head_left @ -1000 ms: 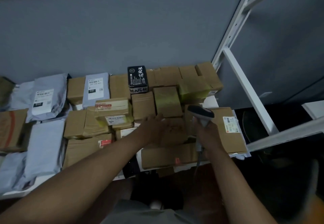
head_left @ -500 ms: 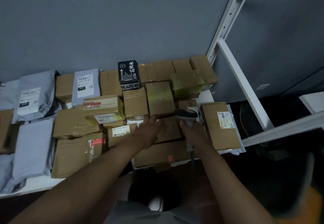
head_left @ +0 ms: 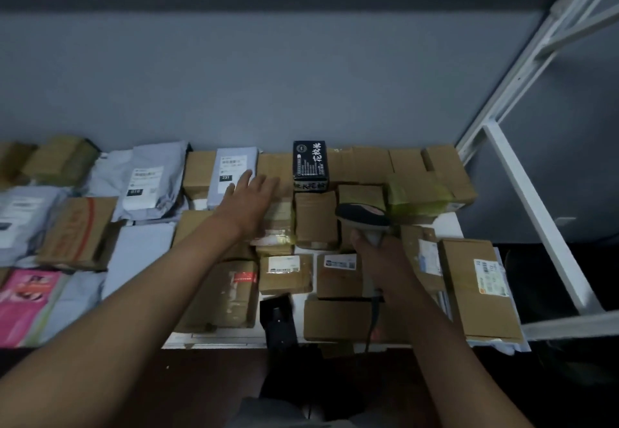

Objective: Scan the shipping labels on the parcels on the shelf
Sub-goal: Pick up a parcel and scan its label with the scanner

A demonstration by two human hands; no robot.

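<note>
Many cardboard parcels and grey mailer bags lie on a white shelf (head_left: 234, 339). My right hand (head_left: 382, 257) grips the handle of a barcode scanner (head_left: 363, 215), whose head points at the boxes in the middle. My left hand (head_left: 249, 201) reaches out with straight, spread fingers over a taped cardboard parcel (head_left: 276, 223), its fingertips near a grey mailer numbered 231 (head_left: 232, 173). Two small boxes with white labels (head_left: 284, 273) (head_left: 340, 275) lie between my forearms.
A black box with white writing (head_left: 310, 164) stands at the back. A labelled flat box (head_left: 475, 287) lies at the right end beside the white shelf frame (head_left: 536, 220). Pink packets (head_left: 26, 297) lie at far left. A black object (head_left: 278, 322) sits at the front edge.
My left hand let go of the small box in the middle and moved up and left toward the back row. The scanner stayed near the centre. The view shifted, showing more parcels at left.
</note>
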